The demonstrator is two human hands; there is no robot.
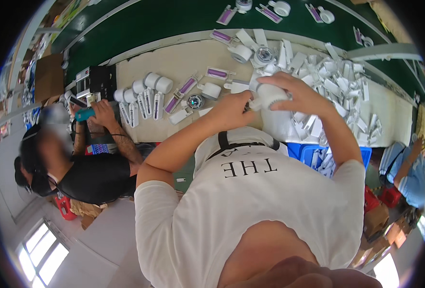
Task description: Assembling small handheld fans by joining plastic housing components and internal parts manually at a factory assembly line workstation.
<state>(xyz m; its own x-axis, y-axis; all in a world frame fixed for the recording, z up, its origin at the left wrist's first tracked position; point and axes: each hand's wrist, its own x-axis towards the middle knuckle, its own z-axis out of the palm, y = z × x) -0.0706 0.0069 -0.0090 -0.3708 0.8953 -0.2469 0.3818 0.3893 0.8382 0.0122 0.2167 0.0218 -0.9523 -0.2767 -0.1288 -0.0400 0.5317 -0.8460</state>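
Over the pale worktable (174,53), both my hands are on one white device with a round ribbed head (272,97). My right hand (302,94) curls round the head from the right, thumb and fingers on either side. My left hand (230,111) is closed on the narrower end at its left; its fingertips are partly hidden. Just left of my hands lie a white boxy part (210,90), a round part with a dark shiny face (195,101) and handles with purple strips (188,86). A white housing with a clear round face (263,55) rests beyond my hands.
Loose white casings (337,89) heap to the right. Several round-headed devices (158,83) stand in a row leftward. A green belt (174,19) runs behind, carrying parts. A blue crate (366,152) is below the near edge. A co-worker at left holds a teal tool (83,114).
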